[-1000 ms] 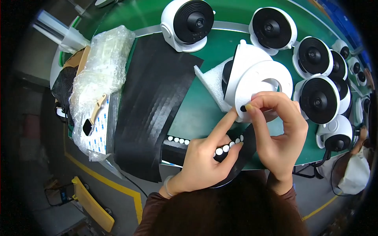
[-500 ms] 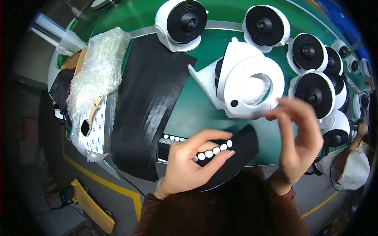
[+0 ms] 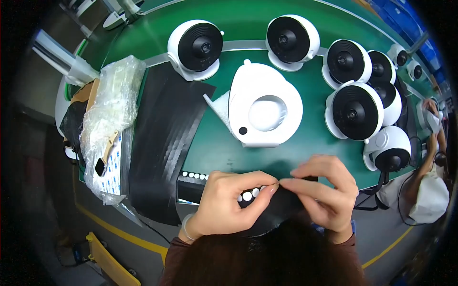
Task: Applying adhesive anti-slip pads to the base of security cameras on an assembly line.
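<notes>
A black strip point(image 3: 273, 214) carrying a row of white round pads point(image 3: 247, 196) is bent between the thumb and fingers of my left hand point(image 3: 226, 202). My right hand point(image 3: 329, 193) pinches at the strip's far end, its fingertips meeting those of the left; what lies between them is too small to make out. Beyond both hands a white camera-like unit point(image 3: 292, 119) lies tipped over on white foam point(image 3: 220, 110), its ring-shaped base turned up. One black round pad point(image 3: 243, 130) sits on that base.
Several white units with black round fronts point(image 3: 353, 114) stand along the back and right. At left lie a long black sheet point(image 3: 160, 128), a bubble-wrapped bundle point(image 3: 112, 95) and a watch point(image 3: 101, 167). Another person's arm point(image 3: 429, 152) shows at the far right.
My right hand has come down from beside the tipped unit to the strip, and its fingers have closed at the left fingertips. The view has shifted, so the table items appear further left.
</notes>
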`<move>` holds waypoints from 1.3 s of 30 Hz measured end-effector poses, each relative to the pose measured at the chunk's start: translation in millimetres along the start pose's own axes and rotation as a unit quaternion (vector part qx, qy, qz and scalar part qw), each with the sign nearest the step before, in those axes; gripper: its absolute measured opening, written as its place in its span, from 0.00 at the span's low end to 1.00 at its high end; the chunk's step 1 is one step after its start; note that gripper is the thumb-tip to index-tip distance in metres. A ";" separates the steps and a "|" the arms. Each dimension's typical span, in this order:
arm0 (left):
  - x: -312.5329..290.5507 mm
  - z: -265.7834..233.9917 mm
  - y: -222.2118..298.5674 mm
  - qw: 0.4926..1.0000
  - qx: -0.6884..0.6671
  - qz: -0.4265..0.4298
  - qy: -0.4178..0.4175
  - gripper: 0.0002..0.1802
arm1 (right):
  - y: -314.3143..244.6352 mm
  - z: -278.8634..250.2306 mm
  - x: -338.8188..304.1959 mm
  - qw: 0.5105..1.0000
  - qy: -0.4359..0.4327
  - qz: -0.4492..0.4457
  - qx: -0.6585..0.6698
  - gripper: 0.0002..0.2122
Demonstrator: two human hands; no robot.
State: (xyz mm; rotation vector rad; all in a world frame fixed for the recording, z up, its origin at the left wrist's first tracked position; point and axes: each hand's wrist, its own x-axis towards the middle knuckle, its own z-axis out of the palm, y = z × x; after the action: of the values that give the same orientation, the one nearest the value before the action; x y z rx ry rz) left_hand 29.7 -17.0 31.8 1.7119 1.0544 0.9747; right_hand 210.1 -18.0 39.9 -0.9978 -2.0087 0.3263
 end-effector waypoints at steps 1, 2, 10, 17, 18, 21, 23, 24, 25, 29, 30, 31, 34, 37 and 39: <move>0.5 0.8 1.6 1.000 -0.011 -0.008 -0.007 0.03 | 0.4 -1.5 -0.5 1.000 0.003 0.001 -0.001 0.09; 1.4 2.1 2.8 1.000 -0.010 -0.008 -0.009 0.03 | 1.4 -3.2 -0.6 1.000 -0.006 -0.008 -0.011 0.09; 4.3 9.9 2.4 0.999 0.028 0.026 0.008 0.02 | 9.4 -11.2 0.3 0.999 -0.041 0.004 0.002 0.08; 7.2 6.6 -2.0 1.000 0.023 0.009 0.009 0.03 | 15.9 -8.2 10.1 0.995 -0.096 0.007 0.029 0.06; 6.8 5.3 -2.9 1.000 0.023 0.005 0.011 0.03 | 16.1 -6.4 10.9 0.995 -0.096 0.001 0.024 0.06; 2.0 2.3 -3.4 0.999 0.036 -0.010 0.023 0.02 | 13.4 -4.2 11.6 0.997 -0.071 0.006 0.042 0.05; -5.4 -0.4 -6.2 0.995 0.080 -0.013 0.052 0.04 | 11.8 -3.2 12.2 0.994 -0.009 0.062 0.084 0.05; -8.2 -0.5 -7.6 0.991 0.112 -0.008 0.078 0.07 | 12.3 -2.3 7.6 0.989 0.053 0.123 0.070 0.05; -11.1 -0.5 -8.5 0.984 0.145 -0.004 0.104 0.10 | 15.3 3.5 10.3 0.981 0.120 0.139 0.061 0.04; -9.2 2.0 -11.9 0.983 0.100 -0.030 0.149 0.25 | 22.0 20.3 19.3 0.959 0.146 0.219 0.106 0.03; -7.7 1.6 -13.4 0.984 0.082 -0.034 0.157 0.28 | 22.0 23.5 20.5 0.951 0.132 0.246 0.133 0.03; -7.6 0.7 -19.1 0.988 0.087 -0.029 0.124 0.29 | 21.8 26.1 20.9 0.942 0.118 0.272 0.159 0.03; -6.6 -2.0 -25.9 0.990 0.105 -0.004 0.097 0.29 | 21.3 29.8 21.4 0.936 0.127 0.279 0.170 0.04; -5.7 -4.0 -23.3 0.990 0.107 -0.022 0.094 0.29 | 20.6 29.9 22.2 0.942 0.121 0.274 0.154 0.04; -5.4 -4.1 -23.9 0.990 0.102 -0.022 0.090 0.28 | 20.6 30.0 22.5 0.948 0.117 0.264 0.136 0.04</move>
State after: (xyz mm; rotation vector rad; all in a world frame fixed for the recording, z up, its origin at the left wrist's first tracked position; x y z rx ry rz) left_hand 18.4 -14.9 9.8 1.7811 1.3431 1.0371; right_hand 190.2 16.1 23.4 -1.3153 -1.4134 0.7156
